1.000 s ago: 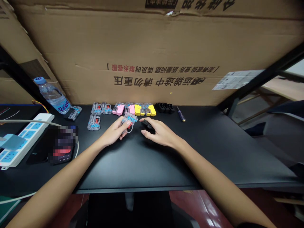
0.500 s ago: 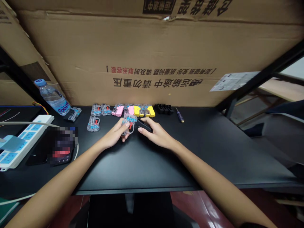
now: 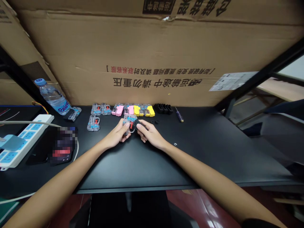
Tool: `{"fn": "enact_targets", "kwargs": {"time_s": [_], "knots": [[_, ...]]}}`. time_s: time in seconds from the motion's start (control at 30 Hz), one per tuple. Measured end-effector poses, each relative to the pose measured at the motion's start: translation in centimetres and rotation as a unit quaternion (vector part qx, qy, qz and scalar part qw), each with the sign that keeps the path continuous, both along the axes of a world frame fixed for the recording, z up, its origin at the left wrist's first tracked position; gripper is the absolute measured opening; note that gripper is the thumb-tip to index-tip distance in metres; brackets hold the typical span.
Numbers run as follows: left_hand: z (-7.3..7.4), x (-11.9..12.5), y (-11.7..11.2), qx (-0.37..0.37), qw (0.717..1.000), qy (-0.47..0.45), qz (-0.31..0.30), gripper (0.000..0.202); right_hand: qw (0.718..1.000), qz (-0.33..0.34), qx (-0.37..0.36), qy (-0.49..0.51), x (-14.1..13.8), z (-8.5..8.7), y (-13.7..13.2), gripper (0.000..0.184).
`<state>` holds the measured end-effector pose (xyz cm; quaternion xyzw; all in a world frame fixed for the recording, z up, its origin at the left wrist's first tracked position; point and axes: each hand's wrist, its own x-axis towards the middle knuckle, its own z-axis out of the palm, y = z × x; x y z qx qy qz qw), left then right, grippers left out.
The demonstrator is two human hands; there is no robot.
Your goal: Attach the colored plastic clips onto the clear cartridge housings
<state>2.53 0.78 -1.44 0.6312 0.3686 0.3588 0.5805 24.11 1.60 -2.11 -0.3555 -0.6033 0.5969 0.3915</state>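
My left hand is closed round a small clear plastic toy piece with blue and red parts inside. My right hand pinches a small black part and presses it against that clear piece. Both hands meet just in front of a row of similar pieces on the black desk: clear ones, pink ones and yellow ones. One more clear piece lies alone to the left.
A black block of parts and a small screwdriver lie behind my right hand. Tiny loose bits and a small ring rest on the desk. A water bottle, a power strip and a cardboard wall surround the area.
My right hand lifted the black part off the desk and brought it leftward against the clear piece in my left hand. Tiny bits and a ring now show where that hand lay.
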Motion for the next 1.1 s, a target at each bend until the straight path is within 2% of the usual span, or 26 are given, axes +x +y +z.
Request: {"fn": "enact_targets", "kwargs": {"time_s": [0.27, 0.47, 0.87, 0.97, 1.1], "knots": [[-0.33, -0.18, 0.14, 0.007, 0.999, 0.016, -0.040, 0.056, 1.000, 0.012, -0.006, 0.004, 0.05, -0.36, 0.22, 0.056], [0.00, -0.19, -0.09, 0.041, 0.996, 0.075, -0.024, 0.055, 1.000, 0.013, 0.007, -0.011, -0.01, -0.20, 0.06, 0.054], [-0.02, -0.44, -0.23, 0.076, 0.989, 0.127, -0.017, 0.051, 0.999, 0.021, 0.023, -0.042, -0.13, 0.00, -0.02, 0.051], [0.04, -0.28, -0.27, 0.053, 0.993, 0.105, -0.023, 0.051, 0.999, 0.021, 0.027, -0.039, -0.10, -0.11, 0.00, 0.049], [-0.10, -0.29, -0.04, 0.004, 0.999, 0.025, -0.043, 0.052, 0.998, 0.026, 0.029, -0.043, 0.01, -0.13, 0.01, 0.049]]}}
